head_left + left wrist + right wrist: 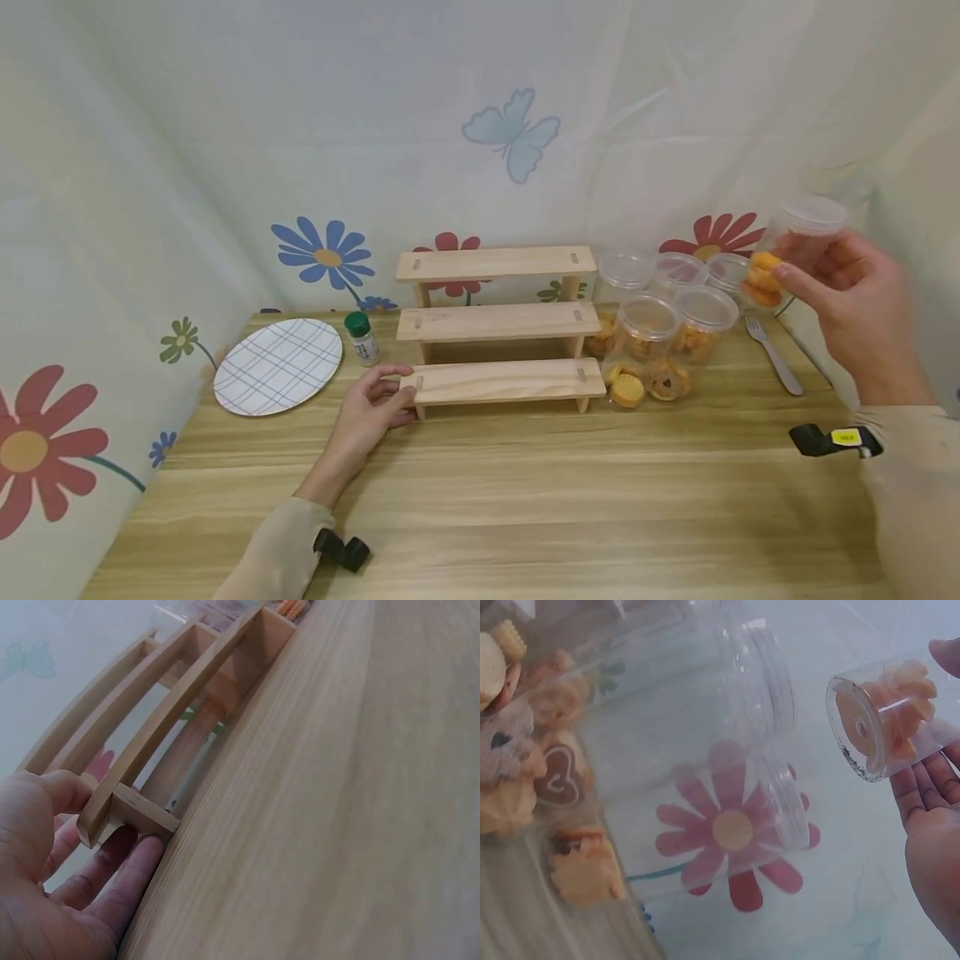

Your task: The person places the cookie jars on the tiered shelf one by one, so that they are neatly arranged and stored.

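Observation:
A three-tier wooden step shelf stands in the middle of the table. My left hand grips the left end of its lowest tier, thumb against the board and fingers by the leg. Up at the right, my right hand holds a clear plastic jar above the table. Orange-yellow cookies lie at the bottom of that jar, which appears tilted. In the right wrist view, the raised jar's base faces the other jars.
Several clear lidded jars of cookies crowd the shelf's right side. A fork lies beyond them. Left of the shelf are a green-capped shaker bottle and a checked oval plate. A flowered curtain hangs behind the table.

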Action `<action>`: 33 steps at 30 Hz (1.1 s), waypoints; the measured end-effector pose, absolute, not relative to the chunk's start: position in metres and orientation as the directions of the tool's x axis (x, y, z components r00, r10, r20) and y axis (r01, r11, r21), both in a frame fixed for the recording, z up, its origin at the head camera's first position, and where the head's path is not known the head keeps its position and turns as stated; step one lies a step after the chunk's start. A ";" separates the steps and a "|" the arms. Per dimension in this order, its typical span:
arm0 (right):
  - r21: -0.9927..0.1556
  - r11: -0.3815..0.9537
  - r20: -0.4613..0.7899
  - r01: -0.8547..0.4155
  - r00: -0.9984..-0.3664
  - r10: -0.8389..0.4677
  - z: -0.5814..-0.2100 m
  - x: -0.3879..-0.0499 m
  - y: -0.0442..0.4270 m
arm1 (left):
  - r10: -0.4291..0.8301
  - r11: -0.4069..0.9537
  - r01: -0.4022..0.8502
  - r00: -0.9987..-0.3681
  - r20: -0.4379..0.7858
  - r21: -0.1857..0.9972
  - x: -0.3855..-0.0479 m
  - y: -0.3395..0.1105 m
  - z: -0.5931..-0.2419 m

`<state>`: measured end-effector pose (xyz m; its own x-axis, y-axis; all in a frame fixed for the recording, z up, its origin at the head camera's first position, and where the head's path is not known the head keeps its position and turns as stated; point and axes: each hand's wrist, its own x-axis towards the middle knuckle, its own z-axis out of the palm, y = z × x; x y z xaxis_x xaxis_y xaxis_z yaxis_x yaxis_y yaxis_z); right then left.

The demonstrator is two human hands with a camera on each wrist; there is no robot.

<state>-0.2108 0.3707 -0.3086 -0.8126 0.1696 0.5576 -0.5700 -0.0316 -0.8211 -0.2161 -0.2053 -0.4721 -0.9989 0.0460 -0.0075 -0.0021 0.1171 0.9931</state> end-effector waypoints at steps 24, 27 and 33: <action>-0.848 0.316 0.399 -0.425 -0.905 -0.146 -0.255 -0.263 0.253 | 0.052 0.124 0.016 -0.999 0.009 0.992 -0.215 -0.208 -0.474; -0.860 0.277 0.395 -0.428 -0.903 -0.169 -0.253 -0.271 0.237 | 0.053 0.124 0.021 -0.998 0.014 0.992 -0.216 -0.208 -0.474; -0.872 0.162 0.428 -0.463 -0.879 -0.210 -0.258 -0.288 0.206 | 0.053 0.120 0.021 -0.998 0.015 0.993 -0.216 -0.207 -0.474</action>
